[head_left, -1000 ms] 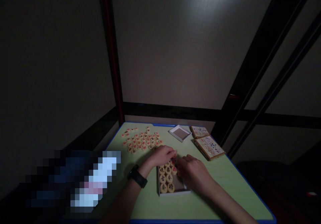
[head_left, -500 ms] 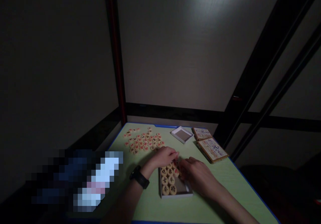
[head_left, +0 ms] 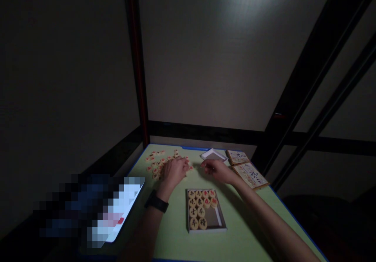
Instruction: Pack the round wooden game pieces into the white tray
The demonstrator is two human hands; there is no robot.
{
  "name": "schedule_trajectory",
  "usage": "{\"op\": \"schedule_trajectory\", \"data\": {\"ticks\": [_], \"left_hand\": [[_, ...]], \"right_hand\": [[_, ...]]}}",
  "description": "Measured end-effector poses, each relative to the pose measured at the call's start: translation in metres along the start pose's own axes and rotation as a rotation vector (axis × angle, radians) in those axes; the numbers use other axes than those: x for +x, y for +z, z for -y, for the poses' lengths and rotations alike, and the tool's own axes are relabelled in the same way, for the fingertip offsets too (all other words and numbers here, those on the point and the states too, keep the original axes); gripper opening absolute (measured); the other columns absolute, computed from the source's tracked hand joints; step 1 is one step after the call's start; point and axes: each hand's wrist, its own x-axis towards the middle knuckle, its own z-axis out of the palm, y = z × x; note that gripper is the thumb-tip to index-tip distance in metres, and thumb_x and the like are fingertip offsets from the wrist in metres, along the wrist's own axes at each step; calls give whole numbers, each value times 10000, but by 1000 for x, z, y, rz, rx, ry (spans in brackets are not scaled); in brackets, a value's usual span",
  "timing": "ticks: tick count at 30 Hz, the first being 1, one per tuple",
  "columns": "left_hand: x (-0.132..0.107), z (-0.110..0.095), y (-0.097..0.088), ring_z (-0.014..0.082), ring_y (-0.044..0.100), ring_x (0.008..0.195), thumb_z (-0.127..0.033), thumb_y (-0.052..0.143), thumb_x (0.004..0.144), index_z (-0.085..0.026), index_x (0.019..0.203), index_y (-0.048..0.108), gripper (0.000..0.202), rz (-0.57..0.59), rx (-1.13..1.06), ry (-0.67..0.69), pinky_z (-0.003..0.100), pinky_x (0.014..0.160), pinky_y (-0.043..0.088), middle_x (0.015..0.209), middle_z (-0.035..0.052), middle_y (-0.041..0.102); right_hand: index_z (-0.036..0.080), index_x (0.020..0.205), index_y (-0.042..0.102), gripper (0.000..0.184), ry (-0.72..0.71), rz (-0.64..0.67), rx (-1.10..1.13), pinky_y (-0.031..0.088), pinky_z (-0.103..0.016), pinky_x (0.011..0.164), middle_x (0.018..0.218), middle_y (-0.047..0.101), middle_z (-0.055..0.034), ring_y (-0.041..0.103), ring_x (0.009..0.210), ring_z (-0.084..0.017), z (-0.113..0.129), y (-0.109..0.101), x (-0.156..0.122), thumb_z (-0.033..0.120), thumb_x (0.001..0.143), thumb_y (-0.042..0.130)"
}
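Holding the fingers (head_left: 184, 163) of the left hand (head_left: 174, 171) bent over a scatter of loose round pieces (head_left: 154, 165), marked in red or black; cannot tell whether gripping one. Holding the fingers of the right hand (head_left: 219, 171) curled, well apart from the box; cannot tell whether pinching anything. Wearing a black band (head_left: 156, 202) on the left wrist. Between the forearms, can see an open shallow box (head_left: 207, 230) flat on the green desk (head_left: 173, 238), with twelve boxed pieces (head_left: 200, 203) inside: two far rows of four, black left and red right, then two black pairs along the left side. Behind the right hand, can see a white tray (head_left: 214, 155), partly covered; to its right, two flat printed packs (head_left: 251, 175). Far left, can make out a bright slab (head_left: 125, 215), partly pixelated.
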Motion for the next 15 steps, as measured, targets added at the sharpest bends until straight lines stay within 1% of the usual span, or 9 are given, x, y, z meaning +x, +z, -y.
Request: {"op": "schedule_trajectory", "data": {"ticks": [2,4,6,9,12,15], "left_hand": [[2,8,1,218,654,963,-310,634,872,-238,958,716,139,18,-18,28,286,802,458,1093,64,694],[2,12,4,226,652,970,-348,729,798,-239,935,715,176,59,-35,70,291,811,461,1071,54,693],[2,14,6,231,647,994,-359,781,745,-241,921,712,222,98,-37,101,293,830,462,1058,46,693],[1,14,9,231,637,1033,-328,795,730,-240,924,710,230,129,-28,116,294,871,460,1065,44,691],[1,13,9,229,632,1046,-288,784,739,-233,936,708,218,142,-43,104,301,902,457,1075,46,694],[1,14,10,225,630,1042,-265,777,739,-225,925,700,205,143,-52,89,302,904,455,1096,45,693]], "right_hand": [[128,985,718,313,-24,16,-36,447,-248,679,785,718,-46,630,700,-159,-4,12,19,-6,741,575],[135,996,728,305,-48,11,-46,456,-260,701,852,729,-61,634,724,-168,-5,23,33,27,725,641],[132,1015,727,328,-67,-1,-39,462,-268,715,928,733,-84,637,747,-176,-6,32,40,43,702,681],[129,992,728,325,-88,-20,-17,467,-270,740,992,732,-104,644,798,-184,-7,42,44,19,692,670],[142,939,734,299,-93,-36,13,467,-276,795,986,740,-95,653,863,-192,-9,49,43,-10,706,625],[148,957,737,308,-86,-50,41,468,-289,827,993,746,-93,661,895,-200,-13,55,42,-5,721,610]]}}
